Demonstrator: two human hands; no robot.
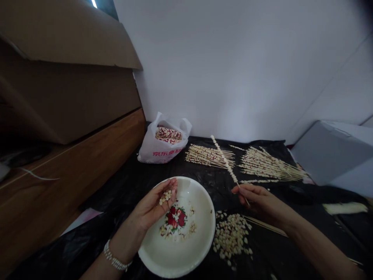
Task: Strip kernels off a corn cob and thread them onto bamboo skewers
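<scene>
My left hand is cupped palm up over the left part of a white basin. Pale corn kernels lie in its palm. My right hand pinches the bare lower end of a thin wooden skewer, which leans up and to the left with kernels threaded along most of its length. Red strawberries with green leaves are printed on the basin's bottom, where some loose kernels rest. Right of the basin, below my right hand, a pile of kernels is spread on black plastic sheeting.
Loaded skewers lie in a middle bundle and a right bundle. A white plastic bag holds speckled corn cobs. Bare skewers lie near my right forearm. Cardboard boxes stand left, a white box right.
</scene>
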